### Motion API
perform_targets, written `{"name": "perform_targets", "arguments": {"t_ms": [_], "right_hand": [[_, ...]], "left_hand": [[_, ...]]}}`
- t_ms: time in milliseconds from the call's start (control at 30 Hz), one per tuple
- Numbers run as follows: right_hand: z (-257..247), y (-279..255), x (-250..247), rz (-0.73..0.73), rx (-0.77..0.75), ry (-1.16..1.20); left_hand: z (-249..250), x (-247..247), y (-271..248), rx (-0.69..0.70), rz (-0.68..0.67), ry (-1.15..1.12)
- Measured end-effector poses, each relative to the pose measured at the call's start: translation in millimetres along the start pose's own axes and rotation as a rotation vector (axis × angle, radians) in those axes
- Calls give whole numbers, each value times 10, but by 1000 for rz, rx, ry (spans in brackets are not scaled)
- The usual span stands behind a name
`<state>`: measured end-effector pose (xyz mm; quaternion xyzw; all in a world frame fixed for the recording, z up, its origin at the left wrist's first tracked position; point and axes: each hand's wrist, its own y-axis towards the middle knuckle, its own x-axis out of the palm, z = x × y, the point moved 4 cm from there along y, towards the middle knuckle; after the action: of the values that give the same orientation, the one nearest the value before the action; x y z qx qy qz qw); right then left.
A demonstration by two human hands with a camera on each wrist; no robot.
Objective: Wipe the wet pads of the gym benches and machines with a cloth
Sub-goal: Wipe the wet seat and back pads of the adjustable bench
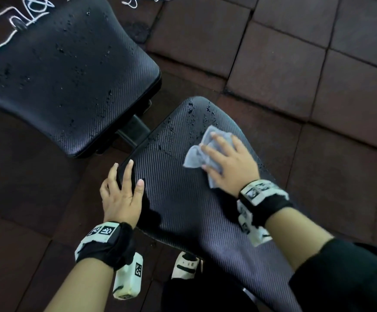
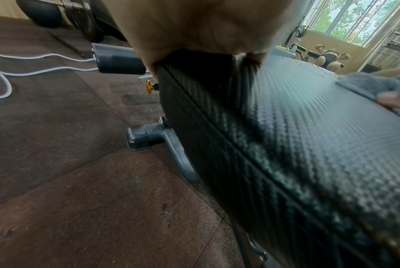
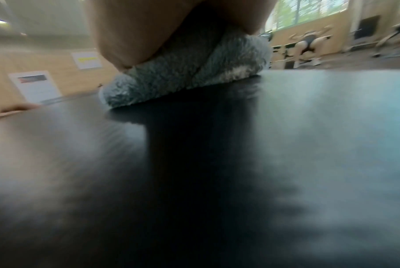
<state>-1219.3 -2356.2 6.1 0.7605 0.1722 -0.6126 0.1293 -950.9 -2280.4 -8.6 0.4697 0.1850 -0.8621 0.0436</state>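
Observation:
A black textured bench pad [image 1: 183, 199] runs from me toward the upper middle, with water drops [image 1: 196, 113] at its far end. My right hand [image 1: 219, 154] lies flat with spread fingers on a grey cloth [image 1: 194, 156], pressing it onto the pad just short of the drops. In the right wrist view the cloth [image 3: 183, 81] is bunched under the palm. My left hand [image 1: 128, 176] grips the pad's left edge, thumb on top, fingers down the side. A second black pad [image 1: 59, 75], speckled with drops, stands at the upper left.
Brown rubber floor tiles [image 1: 295, 64] surround the bench. A white cord [image 1: 3, 46] loops on the floor at the far left. The bench's grey foot [image 2: 146, 137] and a yellow knob [image 2: 150, 86] sit below the pad. My shoe [image 1: 186, 265] is beside the bench. A person [image 2: 329, 58] exercises far off.

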Motion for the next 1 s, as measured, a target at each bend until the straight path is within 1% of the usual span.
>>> {"name": "perform_targets", "arguments": {"t_ms": [33,100,167,200,267,367,433,500,567,633,700,800,900,967,1000], "right_hand": [[199,-14,-34,30,36,6],[535,-197,-94,64,165,47],[703,-522,-134,81,264,95],[709,-696,-148,95,274,101],[573,-990,-169,117,243,69],[119,-1187,-93,119,143,44],[-242,-1091,-13,94,62,81],[-523,-848,65,59,-25,91],[-622,-523,94,43,-64,85],[-535,-213,109,34,-83,69],[-298,27,105,43,-68,49],[151,166,20,65,-15,39],[504,-74,-70,91,152,72],[604,-394,-98,81,267,101],[596,-567,-108,76,296,101]], "left_hand": [[-6,4,-1,-4,-6,-3],[-24,21,-1,-6,-11,1],[-26,25,7,9,7,24],[-26,23,8,14,17,31],[-24,28,14,12,18,35],[-30,38,7,5,14,38],[-30,34,11,8,17,38],[-33,36,13,6,14,38],[-35,34,14,0,15,32],[-39,30,7,-4,15,19],[-43,33,9,-4,6,16],[-40,31,12,0,3,27],[-31,26,11,-4,0,25],[-27,27,9,2,6,24],[-26,29,10,6,12,28]]}}
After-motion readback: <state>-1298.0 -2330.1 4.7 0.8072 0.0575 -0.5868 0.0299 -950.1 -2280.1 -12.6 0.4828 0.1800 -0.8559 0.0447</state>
